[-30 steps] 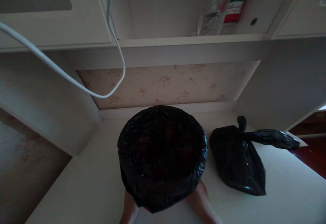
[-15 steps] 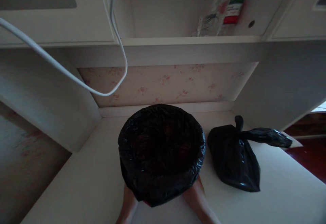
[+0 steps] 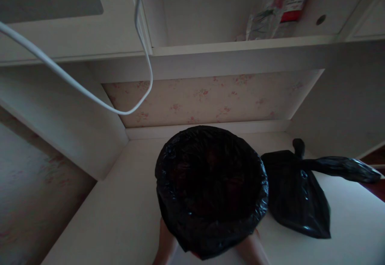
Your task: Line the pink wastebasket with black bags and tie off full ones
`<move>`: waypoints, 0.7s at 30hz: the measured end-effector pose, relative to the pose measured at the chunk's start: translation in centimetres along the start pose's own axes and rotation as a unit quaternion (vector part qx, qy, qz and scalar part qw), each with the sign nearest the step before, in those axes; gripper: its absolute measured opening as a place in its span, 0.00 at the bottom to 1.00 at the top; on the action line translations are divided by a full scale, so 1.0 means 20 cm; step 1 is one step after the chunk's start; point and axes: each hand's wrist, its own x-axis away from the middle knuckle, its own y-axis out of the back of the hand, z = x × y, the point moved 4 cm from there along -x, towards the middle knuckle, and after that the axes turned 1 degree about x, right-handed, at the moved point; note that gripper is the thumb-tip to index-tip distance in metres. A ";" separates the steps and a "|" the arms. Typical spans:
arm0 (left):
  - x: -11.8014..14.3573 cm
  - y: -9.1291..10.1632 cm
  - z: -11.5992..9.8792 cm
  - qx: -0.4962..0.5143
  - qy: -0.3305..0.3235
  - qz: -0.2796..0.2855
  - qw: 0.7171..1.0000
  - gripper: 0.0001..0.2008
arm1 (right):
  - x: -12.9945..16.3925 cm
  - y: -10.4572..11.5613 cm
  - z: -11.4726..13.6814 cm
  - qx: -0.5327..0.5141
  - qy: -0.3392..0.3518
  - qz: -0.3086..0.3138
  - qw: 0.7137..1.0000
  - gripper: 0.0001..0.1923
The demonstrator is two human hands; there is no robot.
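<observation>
A round trash bin lined with a black plastic bag (image 3: 210, 233) is in the middle, its mouth facing up towards me. The bag is folded over the rim all round, and a little red shows under its lower edge. My left hand (image 3: 166, 237) holds the bin from the lower left, and my right hand (image 3: 253, 243) from the lower right. The bin and bag hide the fingers of both hands. Inside the bag it is dark, with faint reddish patches. Just right of the bin, a full, knotted black garbage bag (image 3: 297, 196) lies on the white surface.
The white surface (image 3: 120, 213) ends at a back wall panel with floral paper (image 3: 192, 100). Above it is an open shelf (image 3: 207, 12) with clear plastic packaging (image 3: 264, 22) and a green-and-red pack (image 3: 296, 2). A white cable (image 3: 75, 78) hangs in a loop at upper left.
The whole view has shifted, so the bin, garbage bag and shelf appear further right. Both hands stay at the bin's underside.
</observation>
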 end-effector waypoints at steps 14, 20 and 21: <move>-0.03 0.00 0.15 0.294 0.142 -0.228 0.917 0.44 | -0.06 0.02 -0.28 -0.224 0.004 0.005 0.975 0.41; 0.02 0.09 -0.10 0.383 0.138 -0.273 0.871 0.51 | -0.05 0.15 -0.12 -0.295 0.044 -0.020 0.954 0.44; 0.03 0.11 -0.14 0.374 0.136 -0.270 0.877 0.50 | -0.05 0.18 -0.09 -0.293 0.060 -0.031 0.954 0.44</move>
